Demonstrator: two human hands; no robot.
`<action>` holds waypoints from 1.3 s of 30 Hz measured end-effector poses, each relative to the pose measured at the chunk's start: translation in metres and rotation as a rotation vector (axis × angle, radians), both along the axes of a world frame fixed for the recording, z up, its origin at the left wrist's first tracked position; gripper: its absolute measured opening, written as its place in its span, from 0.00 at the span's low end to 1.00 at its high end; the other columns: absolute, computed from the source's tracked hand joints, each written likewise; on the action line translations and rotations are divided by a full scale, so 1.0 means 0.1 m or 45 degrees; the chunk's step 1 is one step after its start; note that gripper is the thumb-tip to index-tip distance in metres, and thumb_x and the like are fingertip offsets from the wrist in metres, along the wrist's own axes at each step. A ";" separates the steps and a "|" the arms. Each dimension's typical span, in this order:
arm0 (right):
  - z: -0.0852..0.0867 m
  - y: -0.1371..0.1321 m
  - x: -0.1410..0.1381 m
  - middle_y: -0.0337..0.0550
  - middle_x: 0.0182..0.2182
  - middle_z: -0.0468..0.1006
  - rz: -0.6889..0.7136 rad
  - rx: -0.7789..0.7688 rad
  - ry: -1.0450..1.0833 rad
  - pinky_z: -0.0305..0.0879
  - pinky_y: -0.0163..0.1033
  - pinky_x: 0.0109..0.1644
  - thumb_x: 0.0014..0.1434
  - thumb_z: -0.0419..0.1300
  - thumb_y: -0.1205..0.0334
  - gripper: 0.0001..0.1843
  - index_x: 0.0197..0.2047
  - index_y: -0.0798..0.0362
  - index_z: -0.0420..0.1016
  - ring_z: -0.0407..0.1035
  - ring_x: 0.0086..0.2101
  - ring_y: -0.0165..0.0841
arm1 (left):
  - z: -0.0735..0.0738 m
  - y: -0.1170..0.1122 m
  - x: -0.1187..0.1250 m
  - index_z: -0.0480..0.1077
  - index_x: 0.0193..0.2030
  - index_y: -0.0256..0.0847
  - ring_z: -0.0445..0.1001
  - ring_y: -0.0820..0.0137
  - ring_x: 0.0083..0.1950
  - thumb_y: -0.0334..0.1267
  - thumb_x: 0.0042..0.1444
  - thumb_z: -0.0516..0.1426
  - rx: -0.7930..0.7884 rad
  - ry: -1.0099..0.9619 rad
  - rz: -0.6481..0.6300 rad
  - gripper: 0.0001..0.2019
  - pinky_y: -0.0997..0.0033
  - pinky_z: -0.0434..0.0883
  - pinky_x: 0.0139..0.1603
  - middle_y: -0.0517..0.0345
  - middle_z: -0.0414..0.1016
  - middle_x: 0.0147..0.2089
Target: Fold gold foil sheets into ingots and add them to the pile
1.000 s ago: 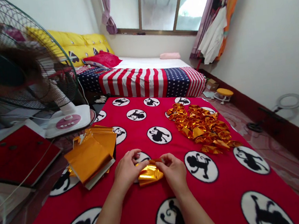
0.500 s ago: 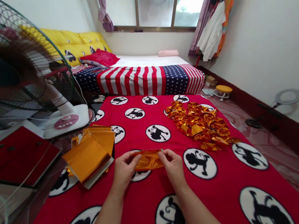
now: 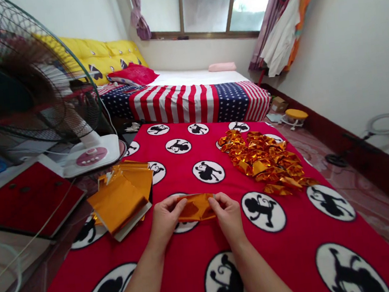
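A folded strip of shiny gold foil paper (image 3: 198,207) is stretched level between my two hands, over the red cloth with white circles and black monkey figures. My left hand (image 3: 167,215) pinches its left end between thumb and fingers. On the right end, my right hand (image 3: 225,209) grips it the same way. Left of my hands lies a loose stack of flat gold foil sheets (image 3: 119,199), some showing a pale underside. To the right, a heap of folded, crinkled gold foil pieces (image 3: 266,161) rests on the cloth.
A fan (image 3: 92,153) stands at the left, beside a dark red panel (image 3: 28,195). Behind the red cloth (image 3: 182,283) is a bed with a striped, starred cover (image 3: 175,103). A yellow stool (image 3: 296,114) and a ring-shaped lamp (image 3: 386,125) are at the right.
The whole view has shifted slightly, moving the scene a little to the right. Both hands keep hold of the foil paper, whose surface bends slightly differently.
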State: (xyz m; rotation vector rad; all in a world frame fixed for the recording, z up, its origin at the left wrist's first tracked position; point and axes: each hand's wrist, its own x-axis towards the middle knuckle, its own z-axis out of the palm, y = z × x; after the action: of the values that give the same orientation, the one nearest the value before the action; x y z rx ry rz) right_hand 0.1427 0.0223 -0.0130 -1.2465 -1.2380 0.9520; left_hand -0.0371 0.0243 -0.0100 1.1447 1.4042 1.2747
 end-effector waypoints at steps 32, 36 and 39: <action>-0.04 0.01 0.00 0.39 0.24 0.74 0.038 -0.045 0.009 0.62 0.33 0.32 0.54 0.63 0.55 0.11 0.28 0.55 0.76 0.67 0.27 0.31 | 0.04 -0.02 0.02 0.80 0.33 0.35 0.76 0.68 0.26 0.47 0.45 0.66 -0.001 -0.034 0.048 0.16 0.74 0.73 0.27 0.54 0.81 0.29; -0.05 0.01 0.01 0.40 0.25 0.74 0.068 -0.050 0.011 0.62 0.34 0.32 0.57 0.61 0.53 0.13 0.29 0.55 0.76 0.67 0.27 0.31 | 0.02 -0.01 0.00 0.80 0.33 0.34 0.76 0.69 0.26 0.48 0.46 0.66 -0.010 -0.009 0.044 0.16 0.76 0.72 0.26 0.54 0.81 0.28; -0.07 0.02 0.02 0.41 0.26 0.75 0.074 -0.071 0.047 0.62 0.34 0.33 0.57 0.61 0.52 0.14 0.30 0.55 0.77 0.68 0.29 0.32 | 0.01 -0.01 0.00 0.80 0.33 0.35 0.76 0.69 0.26 0.48 0.46 0.66 -0.006 0.002 0.043 0.16 0.75 0.72 0.26 0.54 0.81 0.28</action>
State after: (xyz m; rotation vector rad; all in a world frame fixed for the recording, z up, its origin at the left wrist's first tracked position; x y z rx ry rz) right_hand 0.1446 0.0239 -0.0205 -1.2368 -1.2316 1.0538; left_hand -0.0375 0.0235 -0.0095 1.1232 1.4320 1.2942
